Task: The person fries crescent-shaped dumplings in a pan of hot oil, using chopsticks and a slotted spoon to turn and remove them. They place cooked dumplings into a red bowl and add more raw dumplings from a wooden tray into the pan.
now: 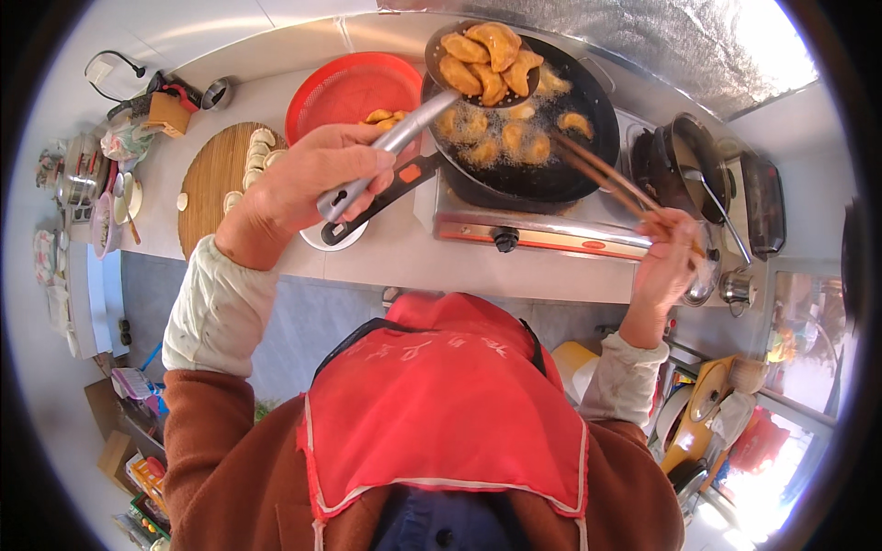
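My left hand grips the metal handle of a perforated skimmer. Several golden fried dumplings lie in its bowl, held over the far left part of a black frying pan. In the pan, more dumplings float in bubbling oil. My right hand holds a pair of wooden chopsticks, blurred, with their tips over the pan's right side. Left of the pan stands a red plastic colander with some fried dumplings, partly hidden behind my left hand.
The pan sits on a gas stove, its black handle jutting left over a white plate. Raw dumplings rest on a round slatted mat. At right are a dark pot with a ladle and a foil-covered wall.
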### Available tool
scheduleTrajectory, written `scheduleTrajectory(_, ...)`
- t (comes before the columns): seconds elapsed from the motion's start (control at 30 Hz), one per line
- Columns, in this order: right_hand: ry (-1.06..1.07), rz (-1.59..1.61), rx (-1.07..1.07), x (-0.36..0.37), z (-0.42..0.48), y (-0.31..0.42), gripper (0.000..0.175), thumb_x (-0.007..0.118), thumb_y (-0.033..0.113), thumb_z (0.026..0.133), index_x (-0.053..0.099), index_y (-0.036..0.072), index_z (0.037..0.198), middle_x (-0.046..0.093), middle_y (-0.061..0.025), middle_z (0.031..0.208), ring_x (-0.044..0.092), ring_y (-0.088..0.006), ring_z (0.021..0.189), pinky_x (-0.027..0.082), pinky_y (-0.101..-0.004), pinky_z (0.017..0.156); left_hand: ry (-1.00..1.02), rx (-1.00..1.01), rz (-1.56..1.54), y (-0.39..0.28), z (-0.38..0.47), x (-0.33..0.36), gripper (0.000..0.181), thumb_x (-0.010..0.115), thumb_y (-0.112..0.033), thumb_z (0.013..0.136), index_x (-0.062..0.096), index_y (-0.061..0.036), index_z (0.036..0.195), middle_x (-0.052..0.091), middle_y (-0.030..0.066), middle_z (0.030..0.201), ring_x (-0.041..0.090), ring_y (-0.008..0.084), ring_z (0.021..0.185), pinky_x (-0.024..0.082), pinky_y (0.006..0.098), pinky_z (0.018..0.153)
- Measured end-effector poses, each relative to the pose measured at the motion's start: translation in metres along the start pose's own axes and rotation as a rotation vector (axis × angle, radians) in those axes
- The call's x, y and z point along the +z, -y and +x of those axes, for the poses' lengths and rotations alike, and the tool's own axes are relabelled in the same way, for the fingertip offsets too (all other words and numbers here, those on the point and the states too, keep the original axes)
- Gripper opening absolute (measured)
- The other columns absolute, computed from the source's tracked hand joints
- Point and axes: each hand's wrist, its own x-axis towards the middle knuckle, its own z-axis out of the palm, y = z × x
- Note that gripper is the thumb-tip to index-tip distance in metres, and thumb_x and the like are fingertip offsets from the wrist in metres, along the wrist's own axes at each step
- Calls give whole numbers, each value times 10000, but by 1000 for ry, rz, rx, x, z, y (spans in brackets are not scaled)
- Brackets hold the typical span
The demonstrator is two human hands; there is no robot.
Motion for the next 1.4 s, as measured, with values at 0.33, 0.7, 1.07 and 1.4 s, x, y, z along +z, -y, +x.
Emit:
scheduleTrajectory(0.33,436,-124,-12,79,-43,-2,192,446,84,1008,571,-41,1083,600,-83,1002,618,-126,762,500,-251,690,11,33,-3,-13,-4,4,479,540,-244,914,507,94,1252,554,35,755,430,30,405,288,153,333)
scheduleTrajectory(0.7,510,-191,-33,141,-42,-36,126,508,-1,959,584,-71,1031,611,-109,907,653,-144,742,504,-230,657,-33,22,-1,-9,-12,2,494,569,-269,888,515,101,1211,565,41,764,466,30,432,308,151,345)
scheduleTrajectory(1.07,329,-75,124,123,-31,-40,283,435,167,1023,595,-66,1038,658,-141,932,682,-209,759,547,-287,736,-68,24,25,-10,-16,-1,510,564,-271,885,504,101,1229,550,33,763,475,28,435,314,150,336)
scheduleTrajectory(1.4,248,-51,208,67,-33,-5,309,435,220,1023,591,-45,1060,656,-152,939,665,-206,752,546,-307,723,-75,9,36,-3,-14,-8,498,558,-255,890,512,100,1236,545,35,759,456,33,403,309,150,328)
